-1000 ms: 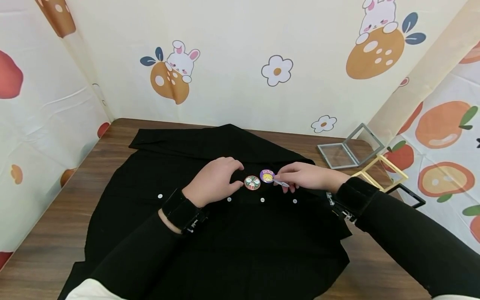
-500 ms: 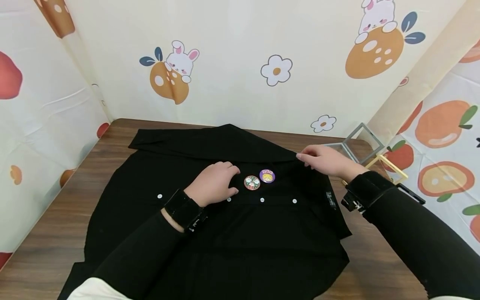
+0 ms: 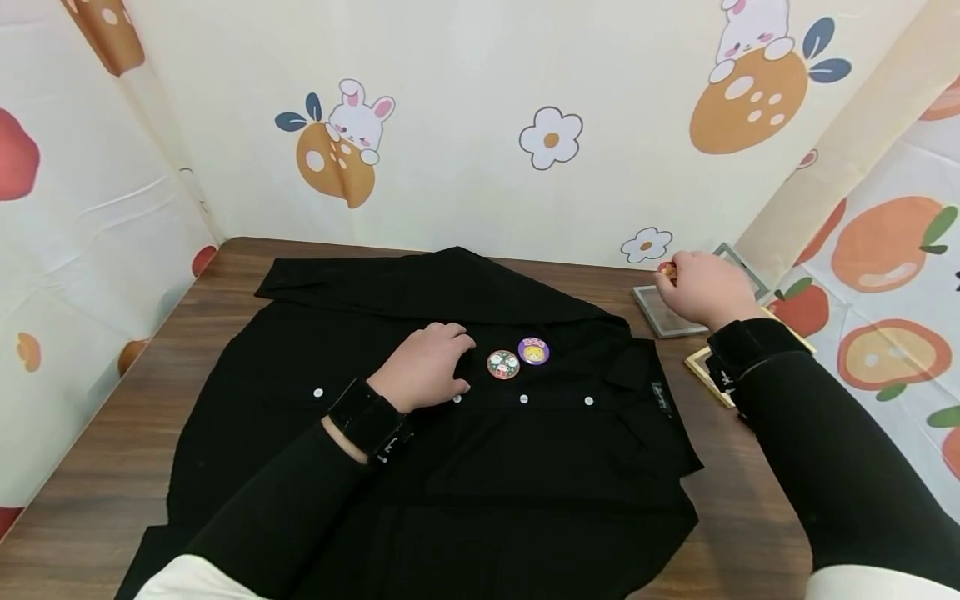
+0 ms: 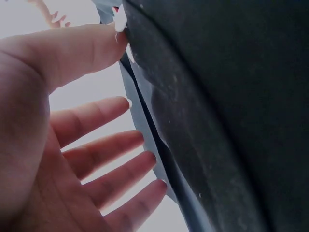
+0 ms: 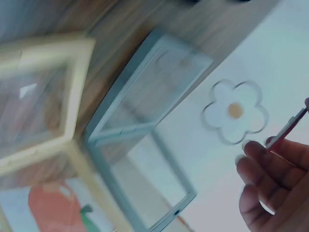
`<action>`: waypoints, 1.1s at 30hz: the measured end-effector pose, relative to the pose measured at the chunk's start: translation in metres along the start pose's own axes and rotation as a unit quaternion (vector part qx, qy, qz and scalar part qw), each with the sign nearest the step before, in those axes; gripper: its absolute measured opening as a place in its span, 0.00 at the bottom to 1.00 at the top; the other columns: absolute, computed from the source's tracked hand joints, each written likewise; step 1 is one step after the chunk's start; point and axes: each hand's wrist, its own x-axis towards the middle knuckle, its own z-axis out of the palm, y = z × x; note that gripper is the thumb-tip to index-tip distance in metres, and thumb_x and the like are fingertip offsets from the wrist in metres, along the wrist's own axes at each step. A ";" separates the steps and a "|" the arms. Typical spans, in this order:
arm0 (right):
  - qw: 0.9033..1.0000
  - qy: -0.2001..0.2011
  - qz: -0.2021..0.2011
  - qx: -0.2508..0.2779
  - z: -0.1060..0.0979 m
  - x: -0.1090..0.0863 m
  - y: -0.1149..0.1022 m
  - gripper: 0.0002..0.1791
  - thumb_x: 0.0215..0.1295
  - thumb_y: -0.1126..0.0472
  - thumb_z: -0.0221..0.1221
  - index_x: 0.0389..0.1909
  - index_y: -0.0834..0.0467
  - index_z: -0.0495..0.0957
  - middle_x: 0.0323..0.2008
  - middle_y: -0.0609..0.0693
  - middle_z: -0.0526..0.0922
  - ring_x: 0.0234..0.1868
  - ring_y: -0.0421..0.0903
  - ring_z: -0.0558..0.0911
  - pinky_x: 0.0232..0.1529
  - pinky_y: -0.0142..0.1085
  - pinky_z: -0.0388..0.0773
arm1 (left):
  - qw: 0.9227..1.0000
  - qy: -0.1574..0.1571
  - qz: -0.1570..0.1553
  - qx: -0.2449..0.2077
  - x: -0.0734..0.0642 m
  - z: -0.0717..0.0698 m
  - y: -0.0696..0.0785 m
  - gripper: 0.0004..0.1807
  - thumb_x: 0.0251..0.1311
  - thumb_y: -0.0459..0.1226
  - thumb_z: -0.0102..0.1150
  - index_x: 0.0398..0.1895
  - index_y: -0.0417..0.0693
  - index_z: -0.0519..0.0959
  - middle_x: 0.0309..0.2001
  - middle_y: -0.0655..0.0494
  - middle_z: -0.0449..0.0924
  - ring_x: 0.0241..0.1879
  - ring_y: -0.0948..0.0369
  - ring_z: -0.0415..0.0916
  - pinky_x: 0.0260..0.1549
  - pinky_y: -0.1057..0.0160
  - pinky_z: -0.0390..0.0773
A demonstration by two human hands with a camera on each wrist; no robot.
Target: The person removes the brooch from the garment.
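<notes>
A black buttoned shirt (image 3: 420, 467) lies spread on the table. On it, side by side, are a green-and-red round badge (image 3: 503, 364) and a purple round badge (image 3: 533, 351). My left hand (image 3: 420, 367) rests on the shirt left of the badges, fingers relaxed; in the left wrist view its fingers (image 4: 108, 154) are spread beside the dark cloth, holding nothing. My right hand (image 3: 708, 287) pinches another round badge (image 3: 667, 271), reddish-orange, above the open grey hinged case (image 3: 663, 315). Its thin edge shows in the right wrist view, where the fingers are partly cut off.
Beside the grey case stands an open yellow-framed case (image 3: 708, 377), partly behind my right forearm. Both have clear windows. The wooden tabletop (image 3: 738, 508) shows right of the shirt, and printed cloth (image 3: 450, 167) closes off the back and sides.
My right hand has moved away from the purple badge, back and right to above the grey case, still holding the badge. My left hand has shifted slightly left; both badges stay on the shirt.
</notes>
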 end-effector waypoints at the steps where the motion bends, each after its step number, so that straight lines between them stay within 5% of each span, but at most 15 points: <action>1: 1.000 0.005 0.001 -0.022 0.001 0.000 0.004 0.24 0.80 0.46 0.41 0.39 0.65 0.71 0.31 0.61 0.72 0.29 0.58 0.73 0.31 0.52 0.69 | 1.000 -0.001 -0.001 0.000 0.001 0.000 0.000 0.31 0.60 0.47 0.74 0.64 0.46 0.79 0.69 0.46 0.72 0.68 0.47 0.69 0.66 0.48 0.70; 10: 0.999 -0.012 0.035 -0.004 0.010 0.005 0.024 0.19 0.73 0.52 0.42 0.24 0.58 0.62 0.20 0.53 0.63 0.21 0.52 0.65 0.26 0.44 0.60 | 0.999 -0.032 -0.023 -0.012 -0.002 -0.001 -0.002 0.33 0.62 0.48 0.72 0.68 0.45 0.77 0.71 0.44 0.70 0.70 0.45 0.67 0.67 0.46 0.69; 23: 0.991 -0.118 0.059 0.018 0.021 0.013 0.037 0.15 0.73 0.56 0.48 0.36 0.67 0.66 0.25 0.57 0.64 0.26 0.55 0.67 0.34 0.51 0.65 | 0.998 -0.042 -0.036 -0.004 -0.001 -0.002 0.001 0.35 0.63 0.48 0.72 0.71 0.46 0.75 0.71 0.45 0.70 0.70 0.46 0.68 0.67 0.47 0.68; 33: 0.988 -0.145 0.056 0.022 0.030 0.019 0.039 0.20 0.70 0.61 0.45 0.16 0.52 0.56 0.16 0.45 0.53 0.20 0.44 0.52 0.26 0.42 0.57 | 0.998 -0.043 -0.033 0.016 -0.004 -0.001 0.001 0.39 0.64 0.49 0.71 0.74 0.45 0.70 0.69 0.46 0.73 0.67 0.47 0.71 0.65 0.49 0.71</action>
